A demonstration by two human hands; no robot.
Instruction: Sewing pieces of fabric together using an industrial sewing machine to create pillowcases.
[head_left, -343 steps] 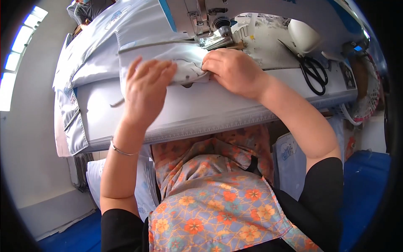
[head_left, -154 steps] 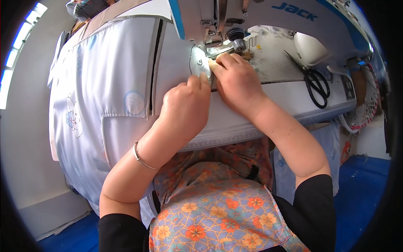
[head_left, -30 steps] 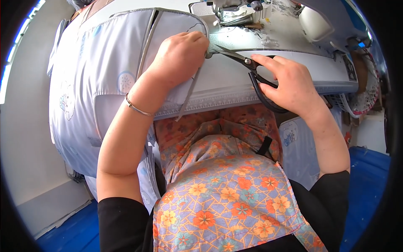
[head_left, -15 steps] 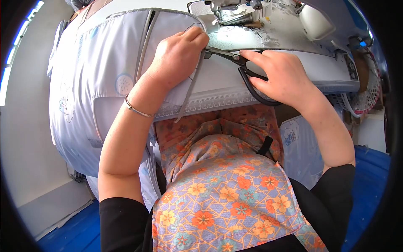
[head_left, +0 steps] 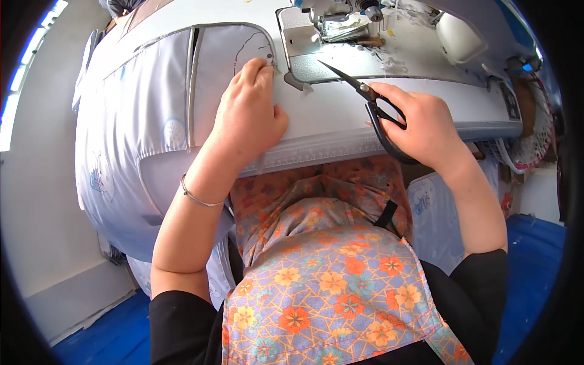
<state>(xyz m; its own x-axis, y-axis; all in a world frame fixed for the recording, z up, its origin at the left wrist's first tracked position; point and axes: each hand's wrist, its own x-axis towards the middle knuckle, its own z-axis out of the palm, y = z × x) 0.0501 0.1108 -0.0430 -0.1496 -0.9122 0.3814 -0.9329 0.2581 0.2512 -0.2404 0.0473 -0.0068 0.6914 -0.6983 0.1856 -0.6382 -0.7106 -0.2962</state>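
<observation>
Right fingers (head_left: pixel 390 92) wrapped round the black-handled metal scissors (head_left: pixel 364 89), blades (head_left: pixel 340 73) aimed at ten o'clock, and there, at nine from their tip, lies the pale, grey-bound printed fabric (head_left: pixel 158 85), nearer left fingers (head_left: pixel 252 73) at its edge, grip impossible to tell.

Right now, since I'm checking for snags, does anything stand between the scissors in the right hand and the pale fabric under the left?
Nothing upright shows between the scissors and the pale fabric. Only the machine bed's dark corner and a pale scrap lie low in that gap, right of the left hand.
</observation>
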